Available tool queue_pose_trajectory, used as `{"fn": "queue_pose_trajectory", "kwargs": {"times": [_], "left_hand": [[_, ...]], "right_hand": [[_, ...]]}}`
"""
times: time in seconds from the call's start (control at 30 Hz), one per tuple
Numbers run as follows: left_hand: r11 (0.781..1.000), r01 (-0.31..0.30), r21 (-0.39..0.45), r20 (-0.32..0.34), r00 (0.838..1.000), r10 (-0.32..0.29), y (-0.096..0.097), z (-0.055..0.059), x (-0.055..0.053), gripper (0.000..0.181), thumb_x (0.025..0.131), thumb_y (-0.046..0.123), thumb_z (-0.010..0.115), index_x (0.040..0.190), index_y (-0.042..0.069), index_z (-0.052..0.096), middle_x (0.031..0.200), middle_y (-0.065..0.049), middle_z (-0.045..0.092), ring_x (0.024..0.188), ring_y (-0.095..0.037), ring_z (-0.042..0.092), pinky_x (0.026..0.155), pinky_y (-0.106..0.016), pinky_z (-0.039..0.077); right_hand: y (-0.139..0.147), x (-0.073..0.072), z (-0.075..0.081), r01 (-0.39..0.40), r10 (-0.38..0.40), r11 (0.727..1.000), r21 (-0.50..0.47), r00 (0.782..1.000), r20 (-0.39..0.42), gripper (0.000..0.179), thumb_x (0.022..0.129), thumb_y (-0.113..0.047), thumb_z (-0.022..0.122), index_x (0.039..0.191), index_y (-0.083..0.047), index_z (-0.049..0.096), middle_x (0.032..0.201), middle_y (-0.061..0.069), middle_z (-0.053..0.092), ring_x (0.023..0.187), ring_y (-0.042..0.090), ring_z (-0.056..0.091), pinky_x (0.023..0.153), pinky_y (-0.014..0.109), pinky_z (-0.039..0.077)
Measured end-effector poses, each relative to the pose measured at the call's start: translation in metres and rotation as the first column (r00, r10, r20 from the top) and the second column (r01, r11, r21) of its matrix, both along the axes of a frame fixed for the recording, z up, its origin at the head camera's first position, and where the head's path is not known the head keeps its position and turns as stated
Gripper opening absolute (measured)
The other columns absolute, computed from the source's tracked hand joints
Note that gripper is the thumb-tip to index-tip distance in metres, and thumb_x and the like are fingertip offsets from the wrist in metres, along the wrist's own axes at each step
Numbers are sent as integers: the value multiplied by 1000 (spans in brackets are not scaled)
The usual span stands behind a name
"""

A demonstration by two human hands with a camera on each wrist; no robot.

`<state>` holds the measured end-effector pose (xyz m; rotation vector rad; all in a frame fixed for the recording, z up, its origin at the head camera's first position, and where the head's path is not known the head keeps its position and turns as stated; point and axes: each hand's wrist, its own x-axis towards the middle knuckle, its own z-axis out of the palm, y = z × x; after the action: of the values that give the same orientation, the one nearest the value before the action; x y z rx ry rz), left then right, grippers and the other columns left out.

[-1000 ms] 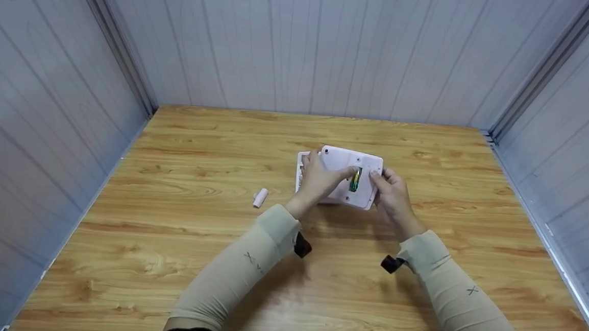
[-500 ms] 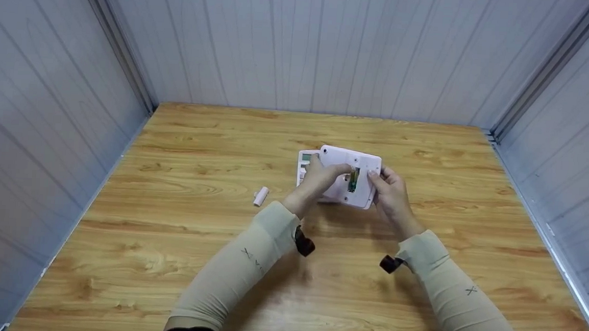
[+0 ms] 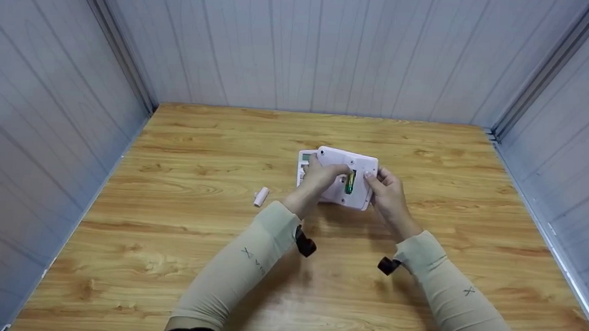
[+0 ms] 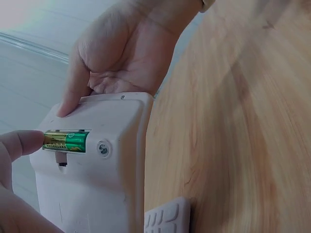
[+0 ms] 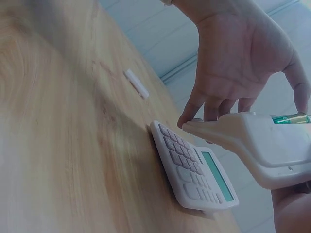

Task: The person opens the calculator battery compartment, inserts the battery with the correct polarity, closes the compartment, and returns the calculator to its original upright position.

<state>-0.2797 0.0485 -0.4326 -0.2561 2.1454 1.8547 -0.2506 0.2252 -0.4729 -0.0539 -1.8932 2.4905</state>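
A white calculator-like device (image 3: 359,190) is held tilted above the table, its back turned up. In its back slot lies a green-and-gold battery (image 4: 65,141). My right hand (image 3: 390,197) grips the device's right edge, thumb on the back and fingers underneath. My left hand (image 3: 316,182) holds the opposite edge; its thumb (image 4: 22,143) touches the battery's end. Under the device, a white calculator (image 5: 187,167) lies keys up, partly covered in the head view. The front of the held device is hidden.
A small white piece (image 3: 261,196), like a battery cover, lies on the wooden table (image 3: 194,221) left of the left hand. Pale panel walls (image 3: 291,47) enclose the table at the back and both sides.
The held device and right hand have shifted slightly left. My left thumb has moved from over the slot toward its upper left side, leaving more of the battery in sight.
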Motion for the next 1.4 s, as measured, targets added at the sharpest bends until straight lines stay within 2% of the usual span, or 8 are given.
{"fn": "queue_pose_trajectory", "kwargs": {"times": [0.13, 0.3, 0.53, 0.77, 0.93, 1.07, 1.23, 1.4], "left_hand": [[999, -28, -47, -67, 997, 25, 3, 2, 1, 112, 81, 24, 84, 170, 7, 19, 167, -26, 31, 147, -35, 41, 124, -45, 41], [993, -43, -109, -123, 992, 29, 5, 0, 2, 104, 83, 27, 89, 165, 6, 28, 151, -21, 45, 134, -32, 50, 116, -43, 47], [979, 7, -204, -184, 982, -46, 2, -4, 5, 103, 91, 40, 87, 166, 3, 28, 150, -23, 47, 136, -32, 51, 117, -44, 48], [975, 37, -217, -241, 966, -91, -3, -5, 6, 88, 89, 43, 89, 152, 4, 43, 134, -14, 58, 120, -24, 57, 104, -38, 52], [976, 41, -213, -265, 959, -98, -8, -8, 4, 89, 87, 42, 91, 152, 1, 46, 135, -16, 63, 120, -26, 63, 102, -39, 56], [983, 47, -177, -246, 965, -90, -15, -11, 4, 92, 89, 42, 90, 155, 0, 42, 143, -20, 60, 127, -28, 63, 106, -40, 57], [988, 67, -139, -240, 966, -99, -27, -14, 3, 93, 93, 43, 86, 159, 0, 38, 153, -24, 52, 140, -34, 56, 116, -45, 52], [986, 50, -157, -247, 965, -89, -38, -16, -1, 93, 94, 41, 84, 161, -1, 35, 156, -25, 50, 145, -37, 52, 121, -47, 47]], "right_hand": [[0, -1, 1, 0, 0, 1000, -30, 1000, -2, 39, 114, -5, 48, 150, 11, 46, 116, 0, 67, 110, 13, 68, 98, 29, 61], [1, -1, 3, 12, -12, 999, -32, 1000, -3, 39, 114, -5, 48, 149, 12, 46, 116, 0, 68, 110, 12, 68, 97, 29, 62], [5, -3, 2, 24, -24, 999, -33, 1000, -2, 37, 115, -7, 48, 147, 11, 49, 114, -2, 71, 109, 12, 71, 95, 30, 63], [7, -2, 3, 2, -3, 1000, -28, 1000, -10, 44, 115, -7, 46, 154, 14, 42, 119, -2, 70, 111, 11, 71, 95, 30, 63], [9, -1, 3, 7, -7, 999, -48, 1000, 3, 43, 115, -9, 47, 153, 12, 44, 118, -2, 70, 109, 12, 71, 94, 30, 63], [12, -1, 1, 6, -5, 999, -54, 1000, 17, 41, 116, -9, 47, 152, 9, 46, 117, -2, 72, 109, 13, 73, 93, 31, 64], [14, 1, 1, 7, -5, 998, -61, 999, 34, 38, 115, -11, 49, 149, 7, 50, 116, -1, 74, 108, 14, 74, 92, 32, 65], [14, 2, 1, 14, -12, 998, -54, 999, 44, 39, 115, -13, 50, 149, 6, 50, 117, 0, 74, 109, 15, 74, 93, 32, 65]]}}
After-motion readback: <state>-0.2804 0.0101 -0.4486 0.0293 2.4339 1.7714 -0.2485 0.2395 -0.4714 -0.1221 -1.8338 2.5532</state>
